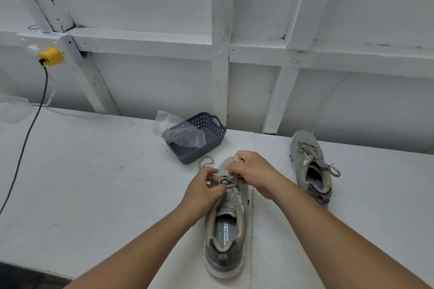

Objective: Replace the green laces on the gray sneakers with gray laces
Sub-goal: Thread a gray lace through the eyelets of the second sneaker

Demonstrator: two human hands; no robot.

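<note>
Both hands, left hand (203, 189) and right hand (252, 172), pinch the lace (226, 180) over the near sneaker (225, 225) at the table's (94, 171) front edge. The far sneaker (311, 166), towards the back right, appears already laced and tied; this near one seems unfinished.

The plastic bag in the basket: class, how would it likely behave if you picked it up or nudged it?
The bag is thin, clear and crumpled, so it would probably be floppy and very light. It drapes over the rim of the basket, so a nudge might well slide it off. Its glossy film may feel slippery. What it holds cannot be made out.
</note>
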